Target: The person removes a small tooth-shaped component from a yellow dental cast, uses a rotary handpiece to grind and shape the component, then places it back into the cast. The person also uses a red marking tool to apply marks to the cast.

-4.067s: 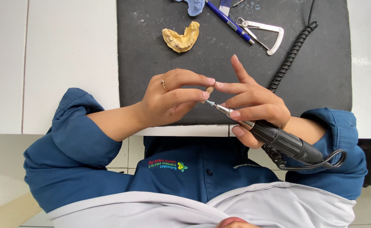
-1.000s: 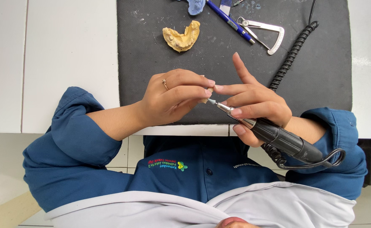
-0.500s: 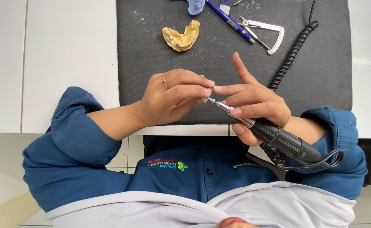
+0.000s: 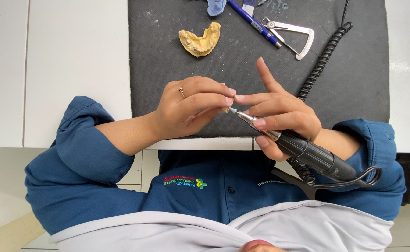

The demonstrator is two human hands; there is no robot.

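Note:
My left hand point(image 4: 191, 109), with a ring on one finger, pinches a small pale tooth-like piece point(image 4: 224, 110) between its fingertips above the near edge of a dark mat point(image 4: 167, 56). My right hand point(image 4: 284, 116) grips a black rotary handpiece point(image 4: 314, 156) like a pen, index finger raised. The handpiece's small pointed tip point(image 4: 233, 110) touches the pale piece. Both forearms are in blue sleeves.
On the mat's far side lie a yellow dental cast point(image 4: 200, 41), a blue pen point(image 4: 254, 22), a metal caliper point(image 4: 293, 35) and a blue crumpled item point(image 4: 215, 6). A black coiled cable point(image 4: 321, 60) runs from the far right toward the handpiece. White tabletop point(image 4: 74, 56) flanks the mat.
The small piece was turned slightly in my left fingertips. The handpiece tip stays at it; both hands have hardly shifted.

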